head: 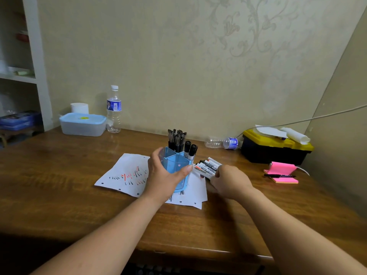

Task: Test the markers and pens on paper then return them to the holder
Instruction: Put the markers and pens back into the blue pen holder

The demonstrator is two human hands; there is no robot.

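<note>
While the left hand (164, 173) wraps round the translucent blue plastic holder (176, 162), full of black pens (175, 138), the right hand (231, 182) clutches a bundle of white whiteboard markers (207, 167) just beside it, over scribbled white paper (127, 173) on the wooden desk (59, 175).

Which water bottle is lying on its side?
The clear plastic bottle beside the black-and-yellow toolbox; the other bottle, by the blue-lidded tub, stands upright.

Forearms outstretched, left hand (165, 175) curled in a grip, right hand (231, 181) likewise
</note>
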